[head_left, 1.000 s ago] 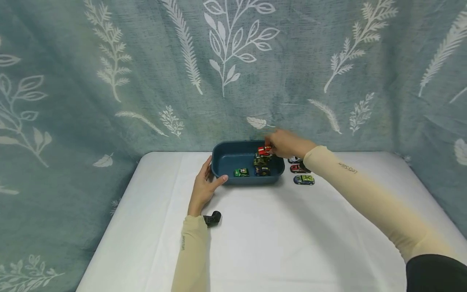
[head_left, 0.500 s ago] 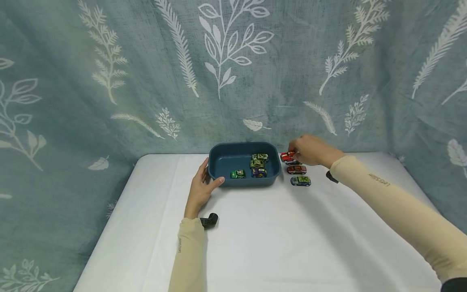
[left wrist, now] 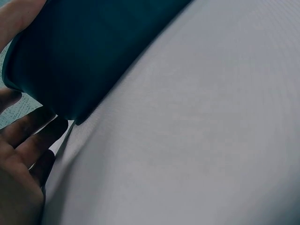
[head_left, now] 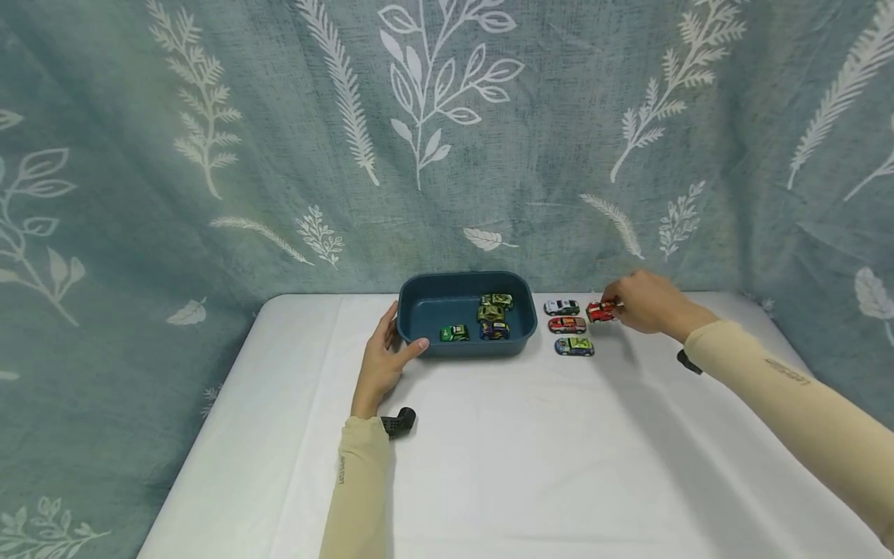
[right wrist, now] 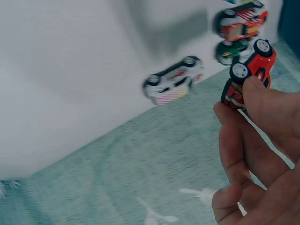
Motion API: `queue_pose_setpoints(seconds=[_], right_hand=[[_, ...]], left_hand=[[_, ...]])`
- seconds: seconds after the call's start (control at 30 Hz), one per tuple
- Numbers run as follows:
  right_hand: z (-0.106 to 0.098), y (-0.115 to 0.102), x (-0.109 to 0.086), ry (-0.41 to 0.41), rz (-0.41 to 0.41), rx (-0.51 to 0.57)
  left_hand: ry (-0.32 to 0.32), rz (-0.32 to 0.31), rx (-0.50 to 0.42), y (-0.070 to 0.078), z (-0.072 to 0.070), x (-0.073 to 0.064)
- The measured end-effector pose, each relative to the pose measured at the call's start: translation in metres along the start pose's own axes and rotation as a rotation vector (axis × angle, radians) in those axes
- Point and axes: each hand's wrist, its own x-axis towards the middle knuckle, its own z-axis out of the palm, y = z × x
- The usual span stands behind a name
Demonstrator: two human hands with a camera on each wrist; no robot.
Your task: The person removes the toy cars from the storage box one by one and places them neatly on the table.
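Observation:
My right hand (head_left: 646, 301) pinches a red toy car (right wrist: 255, 65) between thumb and fingertips, close over the table's back right part. Left of it, in a column, lie a white toy car (head_left: 562, 307), a red one (head_left: 566, 324) and a blue-green one (head_left: 574, 346). My left hand (head_left: 384, 359) rests at the left end of a dark blue bin (head_left: 468, 351), its thumb on the front rim and its fingers spread along the end wall. Inside the bin are a green toy car (head_left: 455, 333) and several dark patterned ones (head_left: 490, 313).
In the right wrist view, a white striped toy car (right wrist: 173, 79) lies near the table's back edge. A leaf-print curtain (head_left: 447, 217) hangs directly behind the white-covered table (head_left: 503, 450).
My right hand has carried the red car out of the bin and rightward, past the white car, to the right of the column. My left hand has stayed at the bin.

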Motion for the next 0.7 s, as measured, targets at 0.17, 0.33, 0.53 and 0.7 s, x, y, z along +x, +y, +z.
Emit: queue_pose_setpoints(seconds=[0.17,0.33,0.53,0.7], right_hand=[[0.011,0.012,-0.009,0.032,0.01,0.006],[0.021,0.019,-0.018,0.026,0.055,0.021],[0.032,0.023,-0.022,0.044,0.107,0.03],[0.04,0.025,-0.023,0.069,0.108,0.027]], left_hand=[[0.008,0.014,0.013,-0.002,0.0,0.0],[0.005,0.02,0.027,-0.002,0.002,0.0],[0.007,0.011,0.037,-0.001,0.002,-0.001],[0.016,0.002,0.026,-0.003,0.001,0.0]])
